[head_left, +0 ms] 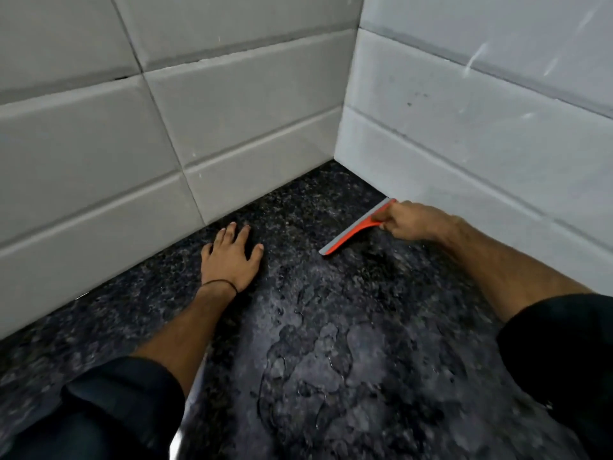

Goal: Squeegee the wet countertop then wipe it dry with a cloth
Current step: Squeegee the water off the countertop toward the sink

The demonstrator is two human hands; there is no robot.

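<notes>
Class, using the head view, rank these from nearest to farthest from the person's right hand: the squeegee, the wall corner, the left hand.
1. squeegee: held in the right hand, beside the right wall.
2. wall corner: behind it, to the left.
3. left hand: flat on the countertop, far left.

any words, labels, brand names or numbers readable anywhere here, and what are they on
None: no readable text shows in this view.
Squeegee in the right hand: plain orange and grey, no brand or label visible.
Countertop: dark speckled stone with water on it, no markings.
Wall tiles: plain white, only smudges and streaks.
Left hand: flat on the countertop, a thin dark band at the wrist, no text.
</notes>
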